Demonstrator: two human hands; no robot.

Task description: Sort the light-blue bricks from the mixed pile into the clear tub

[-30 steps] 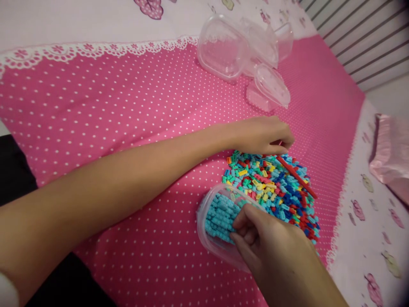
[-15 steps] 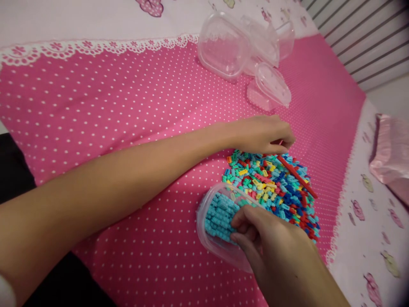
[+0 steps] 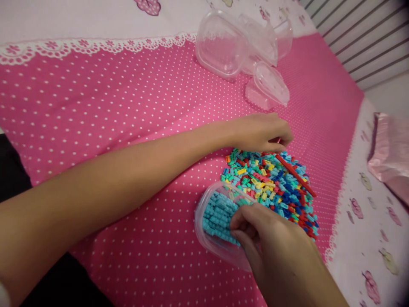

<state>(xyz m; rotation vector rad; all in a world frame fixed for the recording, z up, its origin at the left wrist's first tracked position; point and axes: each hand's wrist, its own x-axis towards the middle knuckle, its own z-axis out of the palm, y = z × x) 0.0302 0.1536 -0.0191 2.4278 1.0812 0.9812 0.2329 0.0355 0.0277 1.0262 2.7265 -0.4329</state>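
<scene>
A pink dotted cloth (image 3: 128, 98) lies under everything. Well apart from the pile (image 3: 265, 185), to its right, is a shiny pink bundle (image 3: 391, 149); beyond the pile stand several clear boxes (image 3: 220, 47), with no bricks visible in them.

The left hand (image 3: 263, 132) reaches to the pile's far edge, its fingers curled down; I cannot tell whether they grip a brick. The right hand (image 3: 273, 232) is at the pile's near side, over the tub (image 3: 200, 217), which overlaps the pile in view. Its thumb and forefinger are drawn close together at the blue bricks (image 3: 217, 217) inside; whether anything is pinched between them is hidden.

These bricks sit in packed rows, unlike the loose, mixed colours of the pile. A slim red strip (image 3: 297, 175) lies across the pile's right part.

The step in hand looks like arranging blue bricks in the tub, with the other hand at the pile. The next move there seems to call for a light, exact pinch that leaves the rows undisturbed.
</scene>
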